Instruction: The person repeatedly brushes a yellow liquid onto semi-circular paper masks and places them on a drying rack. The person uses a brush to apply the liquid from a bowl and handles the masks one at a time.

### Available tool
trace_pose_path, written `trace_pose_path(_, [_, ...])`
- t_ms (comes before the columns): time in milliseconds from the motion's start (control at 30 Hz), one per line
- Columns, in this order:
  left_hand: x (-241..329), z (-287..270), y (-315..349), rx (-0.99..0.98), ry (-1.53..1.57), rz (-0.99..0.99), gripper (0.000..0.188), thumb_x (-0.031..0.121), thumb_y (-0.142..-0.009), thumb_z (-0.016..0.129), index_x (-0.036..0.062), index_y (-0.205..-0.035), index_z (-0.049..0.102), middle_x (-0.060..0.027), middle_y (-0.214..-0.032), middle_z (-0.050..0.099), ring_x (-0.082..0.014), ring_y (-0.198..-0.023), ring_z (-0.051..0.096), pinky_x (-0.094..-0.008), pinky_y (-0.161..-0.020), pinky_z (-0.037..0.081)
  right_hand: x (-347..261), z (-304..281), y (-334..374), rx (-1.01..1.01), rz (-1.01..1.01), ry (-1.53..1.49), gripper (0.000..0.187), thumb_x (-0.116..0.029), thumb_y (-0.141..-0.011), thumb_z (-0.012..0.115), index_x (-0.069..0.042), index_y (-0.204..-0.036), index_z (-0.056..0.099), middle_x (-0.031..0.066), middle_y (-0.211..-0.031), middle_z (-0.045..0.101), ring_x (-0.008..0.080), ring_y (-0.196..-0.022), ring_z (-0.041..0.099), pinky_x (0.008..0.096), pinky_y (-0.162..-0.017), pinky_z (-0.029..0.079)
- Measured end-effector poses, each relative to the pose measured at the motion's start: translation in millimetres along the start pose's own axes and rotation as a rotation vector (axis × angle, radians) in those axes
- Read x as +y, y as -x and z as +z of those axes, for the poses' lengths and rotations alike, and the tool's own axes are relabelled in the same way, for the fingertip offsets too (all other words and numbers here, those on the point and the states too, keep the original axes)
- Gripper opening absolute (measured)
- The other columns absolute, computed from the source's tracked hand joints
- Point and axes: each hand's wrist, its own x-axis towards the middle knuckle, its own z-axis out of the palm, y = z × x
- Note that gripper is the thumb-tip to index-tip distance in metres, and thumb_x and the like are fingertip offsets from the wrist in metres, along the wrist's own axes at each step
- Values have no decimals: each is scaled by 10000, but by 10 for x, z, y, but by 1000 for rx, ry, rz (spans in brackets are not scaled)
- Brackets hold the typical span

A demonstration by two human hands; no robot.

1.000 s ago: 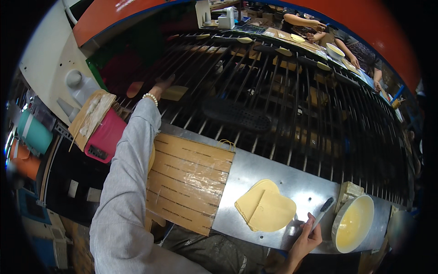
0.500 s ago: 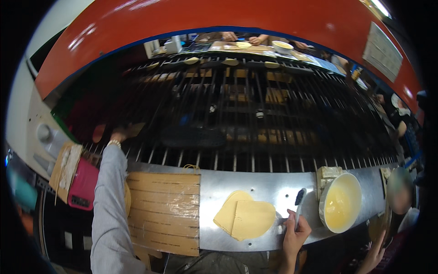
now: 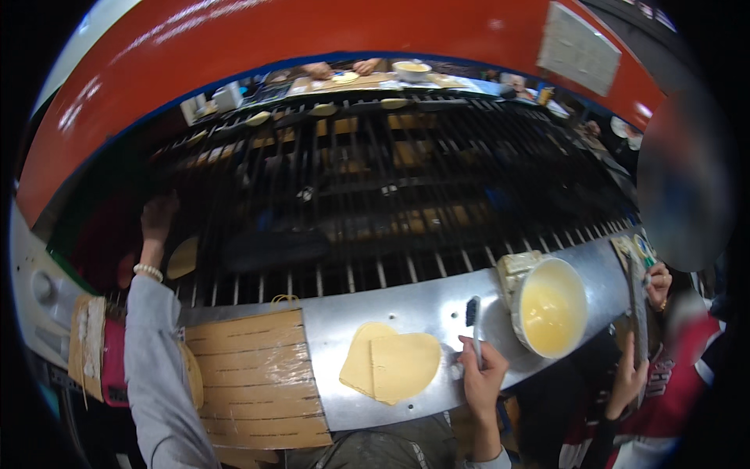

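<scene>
My right hand (image 3: 486, 374) grips a small brush (image 3: 477, 338) with dark bristles, held upright above the metal ledge. To its left lie two overlapping flat yellow pieces (image 3: 405, 364), each with a rounded end. A white bowl (image 3: 580, 301) of yellowish liquid (image 3: 544, 316) stands tilted to the right of the brush. My left arm reaches far out over the dark slatted rack, and my left hand (image 3: 158, 219) is in shadow there, its fingers dim and blurred. Near that wrist a similar pale piece (image 3: 183, 259) rests on the rack.
Ribbed cardboard (image 3: 254, 383) covers the ledge's left part. A pink box (image 3: 114, 362) stands beyond my left forearm. At the right, a co-worker's hands (image 3: 627, 378) hold a long grey strip (image 3: 638, 336). Another person's hands (image 3: 365, 67) work across the rack beneath the red hood (image 3: 351, 27).
My left hand has moved farther out over the rack, away from the pale piece. The view has swung to the right. My right hand still holds the brush near the yellow pieces.
</scene>
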Motion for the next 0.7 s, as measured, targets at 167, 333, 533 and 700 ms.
trace_pose_path(167, [2891, -2013, 168, -362, 1027, 23, 596, 352, -1131, 507, -40, -713, 668, -111, -689, 698, -121, -562, 609, -317, -623, 478, 180, -51, 29, 89, 50, -164, 176, -83, -977, 714, 24, -1089, 799, 27, -769, 695, 61, -675, 584, 244, -611, 468])
trace_pose_path(333, [4379, -3210, 608, -113, 1013, 1039, 482, 309, -1092, 518, -57, -808, 649, -158, -892, 712, -230, -855, 698, -347, -835, 541, 441, -141, 23, 162, -82, -17, 181, -116, -983, 732, -25, -1123, 802, 21, -721, 686, 54, -632, 556, 261, -576, 455])
trace_pose_path(533, [4681, -3678, 891, -82, 896, 1247, 389, 321, -1058, 562, -47, -936, 599, -165, -1005, 666, -246, -955, 656, -371, -896, 513, 208, 20, -59, 154, -185, 13, 211, -184, -1021, 699, -47, -1154, 789, 33, -636, 602, 72, -588, 537, 294, -553, 448])
trace_pose_path(700, [4628, -3696, 1072, -73, 893, 1266, 370, 330, -1031, 599, -38, -1042, 557, -172, -1099, 628, -260, -1039, 620, -391, -947, 490, 199, -40, -5, 156, -82, 54, 280, -163, -988, 700, -19, -1227, 719, 193, -878, 755, 143, -746, 699, 322, -680, 545])
